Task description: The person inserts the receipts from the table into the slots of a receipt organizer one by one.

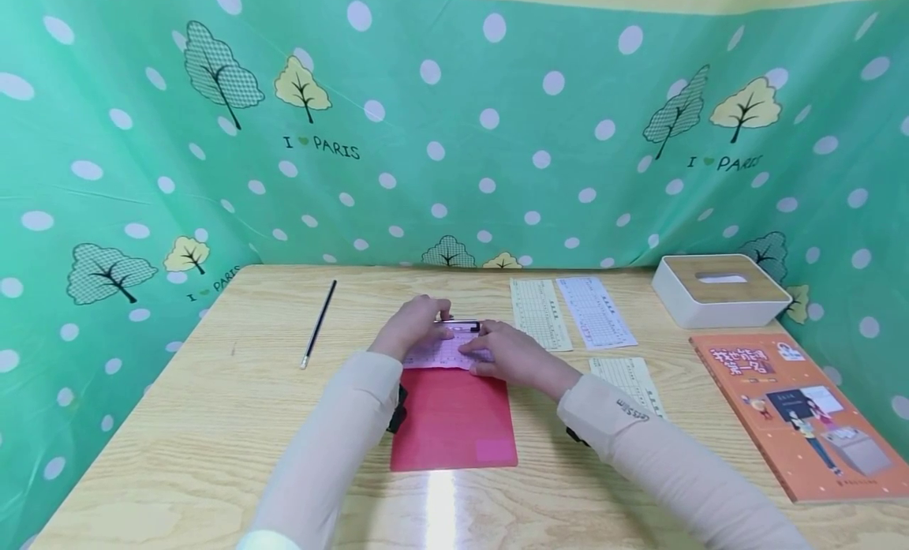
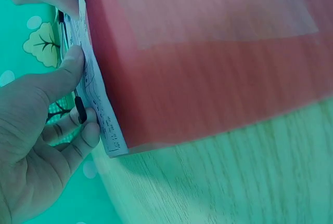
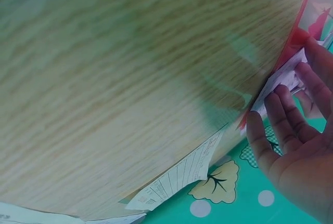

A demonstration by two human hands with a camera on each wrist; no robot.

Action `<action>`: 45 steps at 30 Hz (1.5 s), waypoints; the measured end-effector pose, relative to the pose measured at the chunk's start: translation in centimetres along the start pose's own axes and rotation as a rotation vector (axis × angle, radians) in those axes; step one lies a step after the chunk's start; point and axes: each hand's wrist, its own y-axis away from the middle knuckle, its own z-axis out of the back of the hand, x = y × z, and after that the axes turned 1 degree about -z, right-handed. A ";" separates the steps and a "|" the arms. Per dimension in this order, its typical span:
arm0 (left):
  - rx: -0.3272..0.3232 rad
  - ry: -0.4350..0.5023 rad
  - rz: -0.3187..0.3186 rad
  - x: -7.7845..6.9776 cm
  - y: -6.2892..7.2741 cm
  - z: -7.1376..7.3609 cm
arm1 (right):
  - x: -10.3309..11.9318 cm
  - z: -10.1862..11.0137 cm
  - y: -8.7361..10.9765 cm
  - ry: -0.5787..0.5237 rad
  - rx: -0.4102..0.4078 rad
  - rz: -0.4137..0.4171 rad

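A red clipboard point(image 1: 450, 424) lies on the table in front of me, its metal clip point(image 1: 465, 326) with black ends at the far edge. Across its top, below the clip, sits a pink printed slip point(image 1: 426, 357). My left hand point(image 1: 414, 327) grips the clip: in the left wrist view its thumb presses from one side, with fingers curled by the black clip end point(image 2: 80, 109). From the right, my right hand point(image 1: 521, 357) touches the slip; its fingers point(image 3: 283, 107) lie fairly straight along the slip's edge in the right wrist view.
Two yellowish slips point(image 1: 541, 313) point(image 1: 625, 380) and a white slip point(image 1: 596, 313) lie to the right. Beyond them are a tissue box point(image 1: 720, 291) and an orange book point(image 1: 802, 416). A pencil point(image 1: 319, 323) lies left. A green curtain point(image 1: 454, 140) hangs behind the table.
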 end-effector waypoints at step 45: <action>-0.032 -0.020 0.045 -0.4 0.0 -0.2 | -10.1 4.7 17.0 -0.431 -0.193 -0.579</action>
